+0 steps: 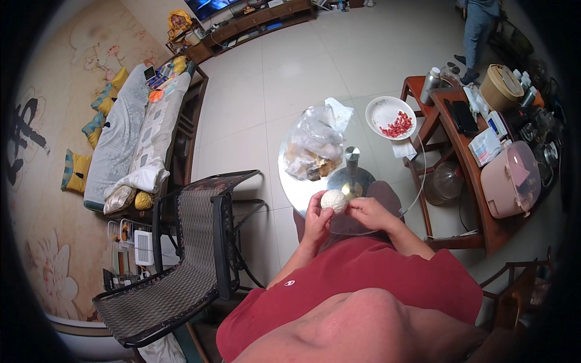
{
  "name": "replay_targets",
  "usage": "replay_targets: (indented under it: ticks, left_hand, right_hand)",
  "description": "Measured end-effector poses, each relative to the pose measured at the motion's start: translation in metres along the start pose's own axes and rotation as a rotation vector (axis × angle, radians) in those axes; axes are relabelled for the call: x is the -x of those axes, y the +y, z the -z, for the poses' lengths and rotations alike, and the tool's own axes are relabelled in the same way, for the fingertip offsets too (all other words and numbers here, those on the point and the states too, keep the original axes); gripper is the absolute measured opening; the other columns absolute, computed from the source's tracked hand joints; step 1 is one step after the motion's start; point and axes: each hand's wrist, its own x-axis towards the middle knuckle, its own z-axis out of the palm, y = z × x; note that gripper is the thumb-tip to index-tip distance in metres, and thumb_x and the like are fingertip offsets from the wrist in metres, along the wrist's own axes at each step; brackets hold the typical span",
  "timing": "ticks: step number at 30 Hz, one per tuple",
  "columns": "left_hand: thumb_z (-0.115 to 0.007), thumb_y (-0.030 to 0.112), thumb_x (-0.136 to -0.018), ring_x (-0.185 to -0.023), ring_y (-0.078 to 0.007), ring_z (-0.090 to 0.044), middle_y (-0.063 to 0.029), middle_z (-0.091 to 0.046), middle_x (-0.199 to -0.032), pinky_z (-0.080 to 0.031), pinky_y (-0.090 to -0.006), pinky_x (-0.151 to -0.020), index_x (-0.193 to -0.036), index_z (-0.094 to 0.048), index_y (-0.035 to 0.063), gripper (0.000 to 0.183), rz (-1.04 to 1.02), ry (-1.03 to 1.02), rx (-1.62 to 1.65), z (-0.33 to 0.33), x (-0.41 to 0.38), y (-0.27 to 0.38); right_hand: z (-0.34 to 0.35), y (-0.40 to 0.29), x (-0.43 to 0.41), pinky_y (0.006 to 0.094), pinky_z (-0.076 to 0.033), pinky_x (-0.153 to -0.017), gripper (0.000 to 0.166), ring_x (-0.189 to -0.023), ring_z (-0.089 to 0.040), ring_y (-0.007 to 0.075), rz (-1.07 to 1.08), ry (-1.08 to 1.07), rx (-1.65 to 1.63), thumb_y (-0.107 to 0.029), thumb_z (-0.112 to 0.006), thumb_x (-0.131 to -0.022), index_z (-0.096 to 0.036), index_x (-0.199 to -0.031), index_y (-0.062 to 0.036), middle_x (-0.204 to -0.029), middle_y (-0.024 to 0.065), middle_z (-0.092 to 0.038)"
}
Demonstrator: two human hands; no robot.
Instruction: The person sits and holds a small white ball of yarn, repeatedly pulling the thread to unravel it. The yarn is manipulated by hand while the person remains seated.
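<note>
My left hand [317, 218] holds a pale, roundish ball [333, 201] with a creased surface, thumb and fingers around its left side. What the ball is made of is unclear. At its right edge, the fingertips of my right hand [370, 212] are drawn together; whether something is pinched between them cannot be seen. Both hands are above the near part of a small round glass table [290, 181]. Beyond them lies a clear plastic bag [313, 145] with brownish contents. A white plate [379, 113] farther right carries many small red pieces [398, 126].
A metal cylinder [352, 159] stands near the hands. White cord [424, 177] hangs at the right. The wooden side table [472, 181] bears a pink lidded box [510, 186] and bottles. A mesh recliner [195, 236] stands left. Another person's legs [476, 41] show far right.
</note>
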Motion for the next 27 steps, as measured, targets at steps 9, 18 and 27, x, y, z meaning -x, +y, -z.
replay_targets:
  ticks: [9, 18, 27]
  left_hand:
    - [-0.07, 0.007, -0.086, -0.109, -0.0171, -0.058, -0.01, -0.057, -0.122, -0.05, -0.0307, -0.093, -0.135, -0.045, -0.0003, 0.056, 0.056, -0.006, -0.437, 0.013, -0.003, -0.005]
    - [-0.064, 0.002, -0.083, -0.116, -0.0193, -0.057, -0.0093, -0.056, -0.129, -0.046, -0.0339, -0.099, -0.14, -0.045, 0.002, 0.06, 0.341, -0.365, -0.318, 0.016, 0.006, -0.01]
    - [-0.077, 0.01, -0.078, -0.115, -0.0223, -0.056, -0.0107, -0.056, -0.123, -0.047, -0.0365, -0.1, -0.134, -0.044, 0.0013, 0.066, 0.257, -0.203, -0.039, -0.001, 0.006, -0.001]
  right_hand:
    - [0.015, -0.032, 0.008, 0.0297, -0.049, -0.077, 0.018, -0.084, -0.063, 0.0149, 0.054, -0.271, -0.261, -0.017, -0.058, -0.096, -0.066, -0.098, -0.0008, -0.089, 0.0065, -0.067]
    - [0.031, -0.023, 0.001, 0.0303, -0.048, -0.074, 0.017, -0.084, -0.063, 0.017, 0.05, 0.041, -0.233, -0.015, -0.058, -0.093, -0.066, -0.097, -0.0001, -0.089, 0.009, -0.067]
    - [0.01, 0.006, -0.001, 0.0377, -0.05, -0.076, 0.018, -0.086, -0.065, 0.0309, 0.04, 0.213, 0.05, -0.015, -0.058, -0.092, -0.067, -0.099, -0.0012, -0.092, 0.0163, -0.066]
